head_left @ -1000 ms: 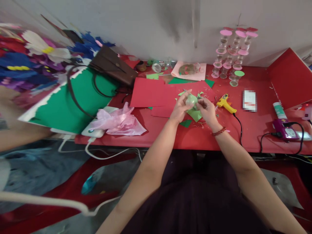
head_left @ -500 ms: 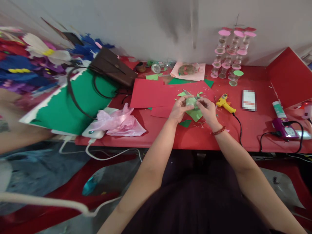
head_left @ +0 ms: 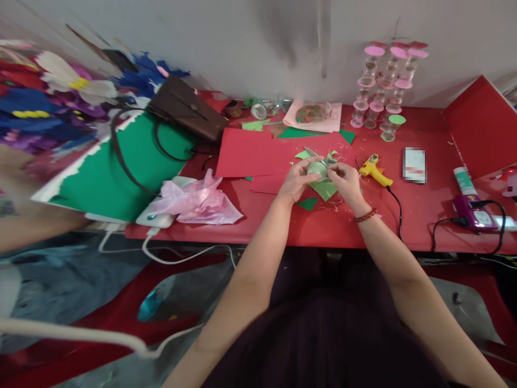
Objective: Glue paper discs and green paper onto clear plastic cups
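Note:
Between the thumb and fingers of my left hand is a small clear round piece, pale green where the paper shows through it. My right hand, with a red beaded bracelet on the wrist, is closed in a pinch at the right side of this piece. What its fingertips hold is too small to make out. Cut green paper lies just under the hands, with scraps and thin shavings around it. Behind my left fingers, scissors rest on the paper, partly hidden.
A yellow glue gun lies right of my hands, its cord running off the front edge. Red paper sheets, a pink plastic bag and a brown handbag are at left. Clear pieces with pink discs stand at the wall.
Both hands stay at the same spot, with the clear round piece still in the left. My right fingers have shifted slightly to the right. The view has moved a little.

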